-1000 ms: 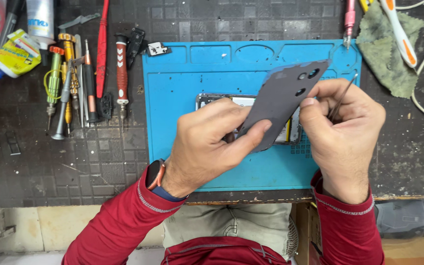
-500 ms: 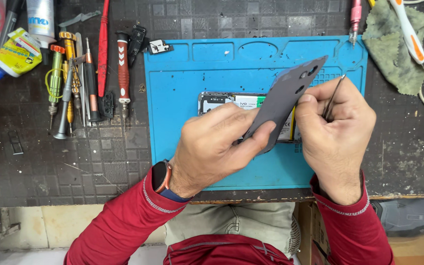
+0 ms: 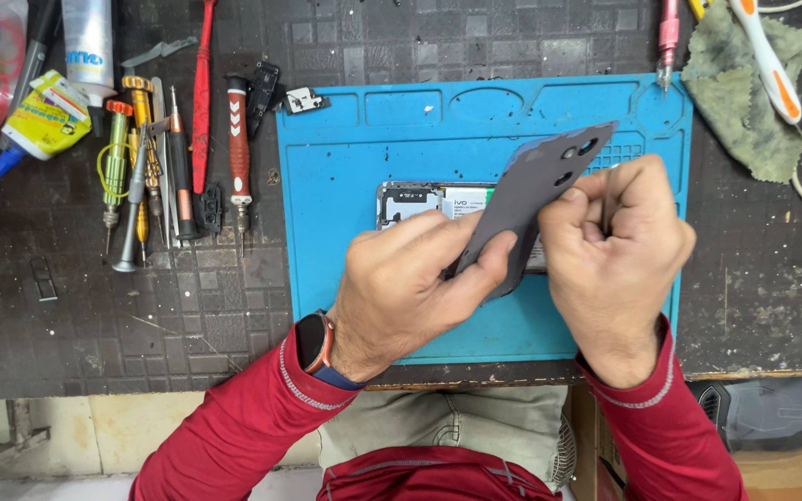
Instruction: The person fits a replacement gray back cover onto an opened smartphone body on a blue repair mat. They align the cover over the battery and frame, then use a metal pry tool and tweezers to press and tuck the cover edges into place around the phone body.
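Left hand (image 3: pixel 410 288) and right hand (image 3: pixel 614 246) are both gripping a grey phone cover (image 3: pixel 531 199), tilted above the opened phone (image 3: pixel 420 199) on the blue mat (image 3: pixel 345 186).

Opened phone (image 3: pixel 420 200) on mat (image 3: pixel 345 278); screwdrivers (image 3: pixel 155 176) left; cloth (image 3: pixel 744 102) right

Dark workbench (image 3: pixel 475 37), blue mat (image 3: pixel 345 186), screwdrivers (image 3: pixel 174 167)

Phone-repair workbench: screwdrivers (image 3: pixel 141 176), blue mat (image 3: pixel 345 232)
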A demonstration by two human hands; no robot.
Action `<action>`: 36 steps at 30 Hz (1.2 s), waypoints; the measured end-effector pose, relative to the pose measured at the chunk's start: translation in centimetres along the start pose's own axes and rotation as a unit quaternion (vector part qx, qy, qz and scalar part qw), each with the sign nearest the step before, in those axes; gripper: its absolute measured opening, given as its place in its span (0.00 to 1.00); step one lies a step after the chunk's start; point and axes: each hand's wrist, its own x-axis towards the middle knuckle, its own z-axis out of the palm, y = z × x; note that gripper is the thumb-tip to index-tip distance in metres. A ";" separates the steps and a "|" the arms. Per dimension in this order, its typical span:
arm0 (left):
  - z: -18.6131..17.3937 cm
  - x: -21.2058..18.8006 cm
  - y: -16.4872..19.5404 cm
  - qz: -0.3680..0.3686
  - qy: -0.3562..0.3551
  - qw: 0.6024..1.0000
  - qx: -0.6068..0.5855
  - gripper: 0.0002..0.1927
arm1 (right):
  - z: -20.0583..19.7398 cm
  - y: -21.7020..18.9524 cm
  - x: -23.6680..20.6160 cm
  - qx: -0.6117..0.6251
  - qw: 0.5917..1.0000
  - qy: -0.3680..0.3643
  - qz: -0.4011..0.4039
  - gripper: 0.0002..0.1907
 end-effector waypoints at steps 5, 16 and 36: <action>0.2 0.1 0.2 -0.039 0.013 0.999 -0.017 0.10 | 0.5 -0.5 0.3 -0.063 0.998 0.003 -0.006 0.15; 0.4 0.3 0.3 -0.084 0.031 0.996 -0.018 0.09 | 0.5 -1.2 0.8 -0.075 0.997 -0.023 -0.012 0.12; 0.0 0.4 0.3 -0.062 0.014 0.997 -0.045 0.11 | -1.0 -1.2 1.7 0.178 0.969 -0.089 0.147 0.01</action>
